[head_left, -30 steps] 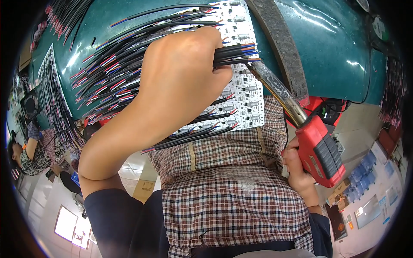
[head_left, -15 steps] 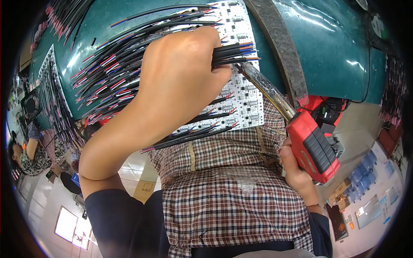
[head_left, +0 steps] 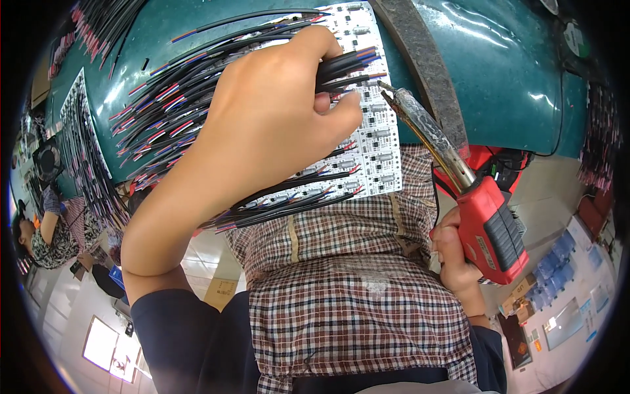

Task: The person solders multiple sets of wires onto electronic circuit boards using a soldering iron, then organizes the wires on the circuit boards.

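My left hand (head_left: 269, 105) reaches over a white circuit-board panel (head_left: 377, 151) and grips a bundle of black cables (head_left: 344, 64) with blue and orange-brown wire ends. Its thumb sticks out apart from the bundle, and the palm side is hidden. Low on the right, my right hand (head_left: 456, 262) is wrapped around a red and black soldering gun (head_left: 489, 230). The gun's dirty metal barrel slants up to the left, its tip close to one cable's end over the panel. Many more cables (head_left: 177, 118) lie across the panel's left side, their stripped ends fanned out.
A dark curved bar (head_left: 423, 65) lies on the green table (head_left: 505, 85) right of the panel. Another cable-covered panel (head_left: 79, 98) rests at the left, and loose cables (head_left: 108, 26) lie at the far left. A co-worker (head_left: 49, 226) sits beyond the left edge.
The soldering gun has shifted right, its tip drawing back from the cable ends. My left hand and its bundle have moved slightly up and left, and the thumb has spread away.
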The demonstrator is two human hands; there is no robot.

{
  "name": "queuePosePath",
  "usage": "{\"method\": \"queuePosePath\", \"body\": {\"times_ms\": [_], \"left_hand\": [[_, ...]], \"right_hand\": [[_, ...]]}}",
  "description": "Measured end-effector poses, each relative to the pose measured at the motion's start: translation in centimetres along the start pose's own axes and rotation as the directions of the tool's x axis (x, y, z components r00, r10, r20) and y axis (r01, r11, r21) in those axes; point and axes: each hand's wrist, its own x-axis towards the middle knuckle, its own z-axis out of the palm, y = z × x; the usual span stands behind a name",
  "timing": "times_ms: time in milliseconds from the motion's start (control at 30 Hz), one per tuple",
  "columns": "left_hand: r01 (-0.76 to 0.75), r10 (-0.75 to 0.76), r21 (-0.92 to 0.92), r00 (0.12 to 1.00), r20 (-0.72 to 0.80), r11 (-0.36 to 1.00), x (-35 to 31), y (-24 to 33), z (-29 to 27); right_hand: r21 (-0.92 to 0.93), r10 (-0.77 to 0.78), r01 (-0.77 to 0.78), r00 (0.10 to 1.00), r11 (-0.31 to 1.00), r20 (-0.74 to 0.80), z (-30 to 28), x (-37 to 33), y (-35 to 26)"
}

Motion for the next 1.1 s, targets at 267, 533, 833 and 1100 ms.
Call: {"method": "queuePosePath", "body": {"times_ms": [267, 533, 833, 1100], "left_hand": [[0.069, -0.070, 0.020, 0.997, 0.036, 0.997, 0.1, -0.8, -1.5], [0.047, -0.054, -0.052, 0.990, -0.132, 0.998, -1.0, 1.0, -2.0], [-0.081, 0.082, 0.013, 0.987, -0.141, 0.997, -2.0, -0.9, 2.1], [-0.100, 0.108, 0.062, 0.983, -0.146, 0.993, -1.9, -1.3, 2.3]], "right_hand": [[0.045, 0.039, -0.038, 0.999, 0.998, -0.022, -0.1, -0.8, 0.7], [-0.015, 0.033, -0.032, 0.999, 0.999, 0.041, -0.7, -1.4, 0.9], [-0.140, 0.032, -0.031, 0.999, 0.990, 0.007, -0.3, -1.6, 1.4], [-0.083, 0.056, -0.051, 0.997, 0.995, 0.061, -0.1, -0.2, 0.9]]}}
